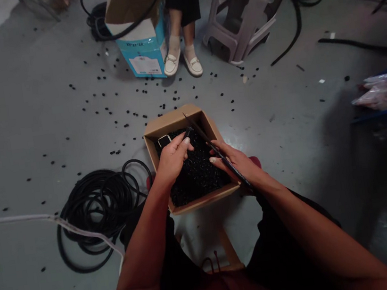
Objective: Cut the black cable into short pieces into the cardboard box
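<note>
A brown cardboard box (pixel 172 122) sits on a low stool in front of me, filled with small black rubber pieces (pixel 197 175). My right hand (pixel 234 161) grips a long thin black rod (pixel 202 135) that crosses the box diagonally. Above the pile, my left hand (pixel 173 159) pinches what looks like a short black rubber piece (pixel 188 132) between its fingertips. A small dark square item with a pale rim (pixel 164 141) lies in the box's far left corner, just beyond my left hand.
Several black pieces lie scattered across the grey floor. A coil of black hose (pixel 99 214) and a white cable (pixel 53 217) lie left of the box. Ahead stand a person's feet in white shoes (pixel 183 64), a blue carton (pixel 143 47) and a plastic stool (pixel 237 20).
</note>
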`<state>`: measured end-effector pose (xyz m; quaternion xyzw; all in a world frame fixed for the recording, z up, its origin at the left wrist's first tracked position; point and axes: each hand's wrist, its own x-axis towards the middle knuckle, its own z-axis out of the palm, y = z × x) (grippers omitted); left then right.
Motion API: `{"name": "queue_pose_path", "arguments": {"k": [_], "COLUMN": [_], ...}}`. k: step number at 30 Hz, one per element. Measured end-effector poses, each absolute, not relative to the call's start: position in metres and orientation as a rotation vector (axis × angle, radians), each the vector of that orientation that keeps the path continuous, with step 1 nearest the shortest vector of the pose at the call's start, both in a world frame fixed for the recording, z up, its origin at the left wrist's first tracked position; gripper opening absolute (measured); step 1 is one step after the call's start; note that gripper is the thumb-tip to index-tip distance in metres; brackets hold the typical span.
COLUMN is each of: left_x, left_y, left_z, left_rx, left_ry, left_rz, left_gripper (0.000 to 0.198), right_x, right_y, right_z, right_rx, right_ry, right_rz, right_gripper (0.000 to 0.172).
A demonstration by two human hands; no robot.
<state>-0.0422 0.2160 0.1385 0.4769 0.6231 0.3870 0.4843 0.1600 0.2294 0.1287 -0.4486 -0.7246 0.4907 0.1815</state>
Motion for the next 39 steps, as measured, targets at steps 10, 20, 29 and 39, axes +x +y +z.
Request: {"name": "queue_pose_path", "arguments": {"k": [10,20,29,39], "left_x": [-0.047,-0.045,-0.043,-0.041], "left_y": [0.215,0.213,0.213,0.212], "left_z": [0.139,0.144,0.145,0.132], "left_rx": [1.297,1.416,1.494,1.537], "left_ry": [1.619,1.586,1.599,1.607], "left_rz": [0.763,0.686,0.632,0.473], "left_gripper": [0.044,0.033,0.029,0.03], "right_x": [0.159,0.158,0.155,0.151], "right_y": [0.229,0.23,0.226,0.214], "right_z": [0.124,0.119,0.119,0.098], "right_rx": [-1.368,-1.323,-1.363,-1.486], "right_ry": [-2.168,-2.196,-2.182,-2.192], "right_rz": [1.302,1.319,1.323,1.357], "right_gripper": [0.054,0.055,0.048,0.038]}}
